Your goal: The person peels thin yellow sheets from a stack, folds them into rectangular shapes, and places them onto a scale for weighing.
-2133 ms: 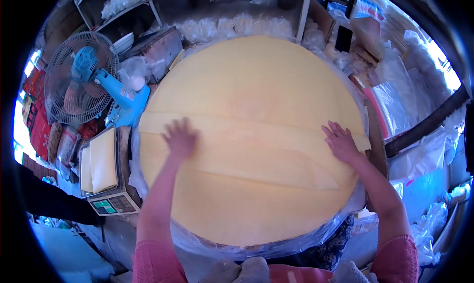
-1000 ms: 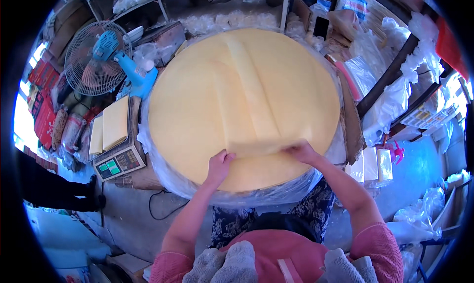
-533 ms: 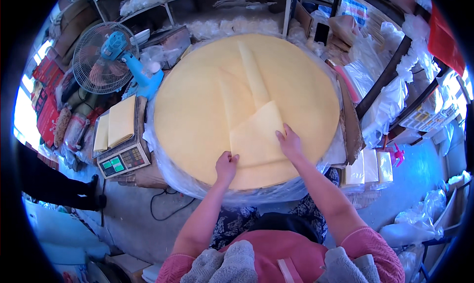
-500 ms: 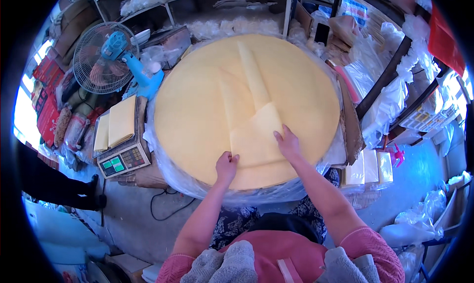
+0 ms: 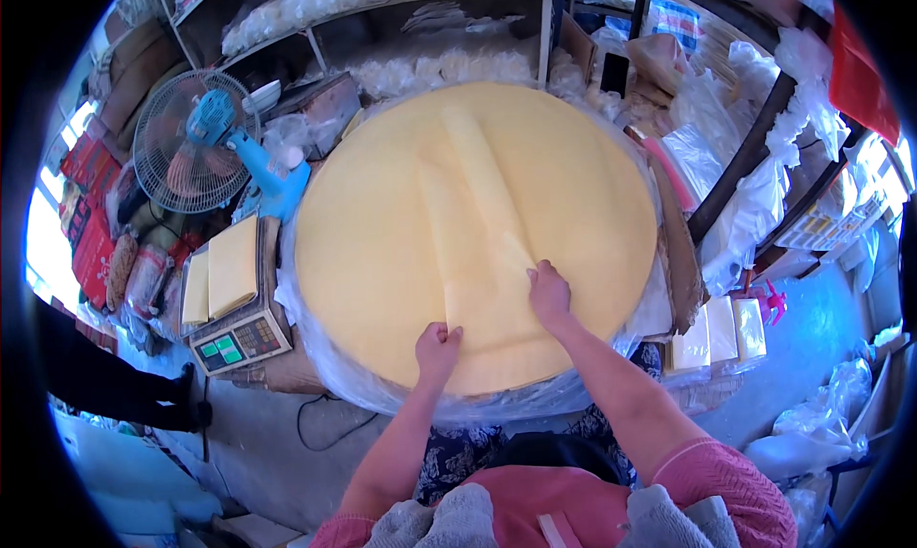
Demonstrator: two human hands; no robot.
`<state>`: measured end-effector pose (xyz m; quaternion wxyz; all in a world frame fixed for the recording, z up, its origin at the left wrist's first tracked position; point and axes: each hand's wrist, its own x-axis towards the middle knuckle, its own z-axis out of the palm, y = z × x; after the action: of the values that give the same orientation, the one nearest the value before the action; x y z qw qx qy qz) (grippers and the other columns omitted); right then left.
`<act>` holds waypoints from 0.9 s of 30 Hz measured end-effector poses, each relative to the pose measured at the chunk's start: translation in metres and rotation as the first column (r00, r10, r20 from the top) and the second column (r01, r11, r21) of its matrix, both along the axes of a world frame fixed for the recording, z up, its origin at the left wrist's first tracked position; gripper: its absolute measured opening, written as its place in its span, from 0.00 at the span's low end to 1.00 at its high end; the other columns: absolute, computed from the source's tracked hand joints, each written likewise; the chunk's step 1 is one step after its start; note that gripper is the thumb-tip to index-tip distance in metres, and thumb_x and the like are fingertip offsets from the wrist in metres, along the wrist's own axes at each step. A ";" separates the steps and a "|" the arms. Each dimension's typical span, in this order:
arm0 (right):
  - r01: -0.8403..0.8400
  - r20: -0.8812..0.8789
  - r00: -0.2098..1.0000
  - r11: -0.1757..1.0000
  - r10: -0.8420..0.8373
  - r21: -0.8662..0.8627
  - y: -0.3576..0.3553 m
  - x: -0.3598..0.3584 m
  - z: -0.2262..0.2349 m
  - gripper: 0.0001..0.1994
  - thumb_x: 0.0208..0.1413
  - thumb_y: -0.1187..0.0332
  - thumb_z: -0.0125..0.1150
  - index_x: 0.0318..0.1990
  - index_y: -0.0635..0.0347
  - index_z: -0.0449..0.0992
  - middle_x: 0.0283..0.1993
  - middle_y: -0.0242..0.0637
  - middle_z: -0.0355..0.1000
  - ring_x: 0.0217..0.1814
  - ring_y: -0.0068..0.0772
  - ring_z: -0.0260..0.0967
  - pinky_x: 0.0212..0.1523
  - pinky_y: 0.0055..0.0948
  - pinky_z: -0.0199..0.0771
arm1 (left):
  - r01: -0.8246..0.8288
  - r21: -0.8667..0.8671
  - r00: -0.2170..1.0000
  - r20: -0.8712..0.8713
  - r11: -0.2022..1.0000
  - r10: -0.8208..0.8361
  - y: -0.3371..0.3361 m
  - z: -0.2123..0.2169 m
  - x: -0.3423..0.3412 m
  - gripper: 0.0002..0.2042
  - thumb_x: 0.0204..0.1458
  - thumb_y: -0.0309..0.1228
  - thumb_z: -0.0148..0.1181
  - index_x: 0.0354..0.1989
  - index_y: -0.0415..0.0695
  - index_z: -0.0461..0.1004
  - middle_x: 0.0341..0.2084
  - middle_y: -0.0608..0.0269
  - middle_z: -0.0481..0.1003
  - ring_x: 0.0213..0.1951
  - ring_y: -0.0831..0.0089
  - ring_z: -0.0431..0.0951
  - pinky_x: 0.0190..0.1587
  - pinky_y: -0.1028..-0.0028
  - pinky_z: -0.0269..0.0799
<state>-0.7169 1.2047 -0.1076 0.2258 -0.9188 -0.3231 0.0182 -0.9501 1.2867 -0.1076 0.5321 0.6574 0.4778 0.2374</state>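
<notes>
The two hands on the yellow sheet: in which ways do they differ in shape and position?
The left hand is closed into a fist at the folded edge of the yellow sheet; the right hand lies open and flat on the fold. The left hand sits nearer the person, the right hand further onto the stack. Both are bare and touch the same folded top sheet.
</notes>
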 end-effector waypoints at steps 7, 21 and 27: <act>-0.078 -0.025 0.997 0.989 0.076 -0.122 -0.011 -0.022 0.002 0.13 0.67 0.58 0.44 0.47 0.58 0.62 0.42 0.44 0.71 0.35 0.47 0.77 0.31 0.44 0.79 | -0.047 0.090 0.997 -0.058 0.995 0.052 -0.017 -0.007 -0.024 0.10 0.48 0.31 0.65 0.33 0.37 0.75 0.21 0.60 0.78 0.23 0.75 0.76 0.28 0.74 0.71; -0.094 -0.087 0.993 0.989 0.085 -0.113 -0.020 -0.028 0.012 0.16 0.64 0.59 0.49 0.51 0.61 0.63 0.48 0.49 0.69 0.38 0.48 0.76 0.33 0.42 0.79 | 0.538 0.655 0.798 -0.599 0.531 -0.070 -0.041 0.014 0.034 0.34 0.56 0.56 0.52 0.69 0.57 0.56 0.71 0.53 0.48 0.72 0.46 0.40 0.67 0.39 0.36; -0.425 0.374 0.809 0.890 0.454 -0.162 -0.063 -0.047 0.013 0.31 0.60 0.54 0.52 0.67 0.63 0.57 0.71 0.43 0.51 0.73 0.46 0.49 0.64 0.60 0.57 | 0.547 0.641 0.779 -0.625 0.538 -0.047 -0.039 0.007 0.036 0.33 0.56 0.60 0.47 0.69 0.60 0.58 0.71 0.53 0.47 0.72 0.46 0.39 0.67 0.38 0.31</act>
<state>-0.7637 1.1416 -0.0948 0.1116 -0.8101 -0.5654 -0.1077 -0.9140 1.2479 -0.1010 0.0577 0.9356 0.3226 0.1314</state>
